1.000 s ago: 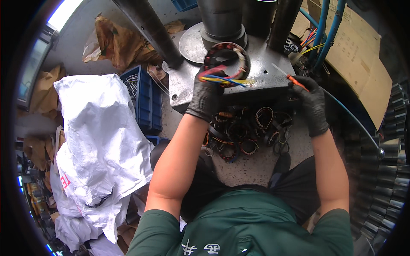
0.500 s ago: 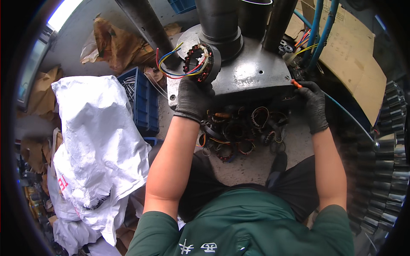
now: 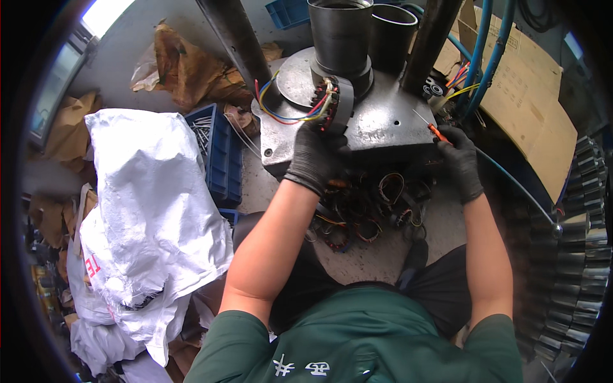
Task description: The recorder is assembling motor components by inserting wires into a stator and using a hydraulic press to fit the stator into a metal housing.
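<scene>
Stator (image 3: pixel 343 106) held on edge, orange-handled tool (image 3: pixel 436 131) held apart

From where I stand, the person's left hand (image 3: pixel 316 153) has its gloved fingers closed round the lower part of the stator, pinching the ring wall; just how the fingertips sit I cannot tell. That low hold seems chosen to leave the coil face uncovered and the leads (image 3: pixel 311 117) loose, since red, yellow and blue wires arc out to the left, clear of the glove. The ring stands tilted over the near side of the machine bed (image 3: pixel 377 131), in front of the upright cylinder (image 3: pixel 338 38); whether it touches metal is unclear to me.

The right hand (image 3: pixel 461 156) waits near the bed's right corner, fingers curled on the orange handle. Gripped there, its thin shaft is free, pointing up and left, well apart from the stator, probably so that the wires have room.

Below, more wound rings (image 3: pixel 367 230) lie heaped on the floor (image 3: pixel 338 260), presumably to be within easy reach. A white sack (image 3: pixel 153 191) and a blue bin (image 3: pixel 225 163) sit off to the left, beyond the forearm.
</scene>
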Demonstrator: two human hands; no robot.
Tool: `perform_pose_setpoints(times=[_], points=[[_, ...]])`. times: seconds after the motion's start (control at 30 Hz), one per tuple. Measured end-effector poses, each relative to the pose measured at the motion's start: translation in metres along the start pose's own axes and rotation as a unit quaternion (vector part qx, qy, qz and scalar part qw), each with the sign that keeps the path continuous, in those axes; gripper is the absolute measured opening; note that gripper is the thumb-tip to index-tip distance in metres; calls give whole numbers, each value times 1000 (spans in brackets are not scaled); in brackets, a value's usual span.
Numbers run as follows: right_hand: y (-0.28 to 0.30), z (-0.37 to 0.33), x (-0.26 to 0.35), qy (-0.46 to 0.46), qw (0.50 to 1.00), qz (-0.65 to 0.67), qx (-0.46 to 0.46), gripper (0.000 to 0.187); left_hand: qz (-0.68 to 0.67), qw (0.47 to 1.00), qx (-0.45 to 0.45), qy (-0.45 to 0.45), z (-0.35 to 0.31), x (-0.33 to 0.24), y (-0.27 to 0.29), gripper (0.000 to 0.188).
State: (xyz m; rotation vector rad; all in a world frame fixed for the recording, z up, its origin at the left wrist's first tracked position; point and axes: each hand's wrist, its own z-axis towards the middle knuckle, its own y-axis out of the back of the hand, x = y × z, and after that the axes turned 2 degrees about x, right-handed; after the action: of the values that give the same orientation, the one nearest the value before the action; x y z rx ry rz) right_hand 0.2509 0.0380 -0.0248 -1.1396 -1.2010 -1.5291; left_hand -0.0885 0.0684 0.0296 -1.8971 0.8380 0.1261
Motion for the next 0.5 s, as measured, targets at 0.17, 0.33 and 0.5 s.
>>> perform_pose_setpoints(times=[0.17, 0.33, 0.5], points=[[-50, 34, -3, 208, 934, -290, -12, 32, -33, 963, 261, 53, 17, 6, 30, 18], [-70, 42, 8, 222, 926, -305, -13, 35, 142, 960, 175, -167, 8, 34, 40, 57], [-67, 17, 60, 1, 984, 141, 111, 40, 314, 913, 196, -174, -2, 19, 15, 93]])
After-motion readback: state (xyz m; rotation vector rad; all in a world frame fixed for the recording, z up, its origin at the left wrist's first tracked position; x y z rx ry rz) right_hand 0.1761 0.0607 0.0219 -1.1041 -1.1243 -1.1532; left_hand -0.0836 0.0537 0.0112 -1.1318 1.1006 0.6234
